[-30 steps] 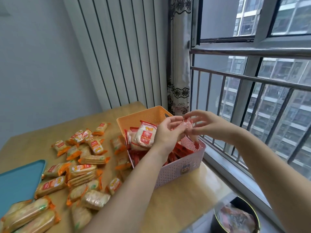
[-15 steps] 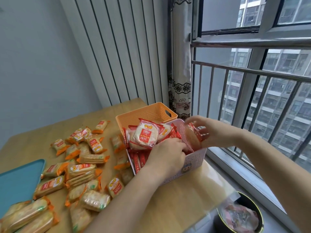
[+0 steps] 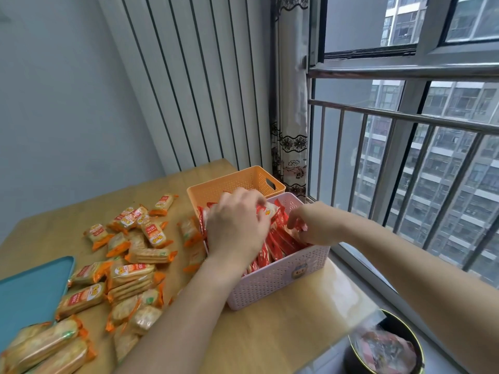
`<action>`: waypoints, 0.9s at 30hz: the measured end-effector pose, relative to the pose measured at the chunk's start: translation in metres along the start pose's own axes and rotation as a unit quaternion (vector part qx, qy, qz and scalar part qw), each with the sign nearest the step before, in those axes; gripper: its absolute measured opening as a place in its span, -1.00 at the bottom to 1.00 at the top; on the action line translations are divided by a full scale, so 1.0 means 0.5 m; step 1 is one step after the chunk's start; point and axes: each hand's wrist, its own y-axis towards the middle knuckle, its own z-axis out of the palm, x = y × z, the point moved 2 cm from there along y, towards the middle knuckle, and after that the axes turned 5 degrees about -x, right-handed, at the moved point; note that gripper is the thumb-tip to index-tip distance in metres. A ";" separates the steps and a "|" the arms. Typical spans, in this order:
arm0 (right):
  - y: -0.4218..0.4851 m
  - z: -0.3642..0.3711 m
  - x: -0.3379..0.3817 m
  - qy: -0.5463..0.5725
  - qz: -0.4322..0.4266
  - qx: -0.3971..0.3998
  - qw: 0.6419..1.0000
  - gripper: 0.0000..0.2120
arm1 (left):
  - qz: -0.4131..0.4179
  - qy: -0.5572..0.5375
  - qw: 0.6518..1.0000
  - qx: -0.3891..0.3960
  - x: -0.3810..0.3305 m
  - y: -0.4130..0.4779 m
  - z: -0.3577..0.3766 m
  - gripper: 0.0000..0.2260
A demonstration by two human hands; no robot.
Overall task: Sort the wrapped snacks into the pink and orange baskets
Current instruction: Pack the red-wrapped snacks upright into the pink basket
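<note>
A pink basket (image 3: 280,282) near the table's right edge holds several red-wrapped snacks (image 3: 278,241). Behind it stands an orange basket (image 3: 243,182). My left hand (image 3: 237,225) is inside the pink basket, fingers curled over a red-and-white snack pack (image 3: 268,211) on top of the pile. My right hand (image 3: 313,225) reaches in from the right and pinches a red wrapper at the basket's right side. Many orange-wrapped cracker packs (image 3: 129,260) lie spread over the wooden table to the left.
A teal tray (image 3: 29,290) lies at the table's left edge. A dark round bin (image 3: 386,346) with wrappers sits on the floor at lower right. A window with a railing (image 3: 405,117) is close on the right, a curtain (image 3: 289,147) behind the baskets.
Both hands have dropped from above the baskets into the pink basket. The left hand now covers the snack pile, and the right hand has gone lower at the basket's right side.
</note>
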 end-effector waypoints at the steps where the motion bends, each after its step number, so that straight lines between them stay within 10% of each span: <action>1: 0.003 -0.002 0.002 -0.011 0.000 0.006 1.000 -0.63 | -0.049 0.042 0.998 0.005 0.019 0.009 0.000 -0.74; 6: 0.005 -0.037 0.005 0.005 0.015 -0.008 1.000 -0.56 | -0.165 0.086 0.976 0.114 0.080 0.019 0.007 -0.32; 11: 0.011 -0.091 0.022 0.133 -0.003 -0.165 0.977 -0.73 | -0.165 -0.112 0.979 0.039 0.068 0.027 -0.004 -0.43; 15: 0.013 -0.117 0.053 0.348 -0.039 -0.063 0.935 -0.60 | -0.163 -0.236 0.958 -0.003 0.036 0.048 -0.007 -0.46; 22: 0.018 -0.169 0.023 0.326 -0.045 -0.113 0.938 -0.79 | -0.220 -0.412 0.883 0.042 0.002 0.075 0.028 -0.65; 25: 0.023 -0.171 0.001 0.266 0.015 -0.182 0.946 -0.93 | -0.178 -0.378 0.908 0.026 -0.014 0.083 0.041 -0.74; 27: 0.028 -0.163 -0.008 0.288 0.091 -0.175 0.937 -0.67 | -0.166 -0.361 0.918 -0.006 -0.028 0.089 0.048 -0.74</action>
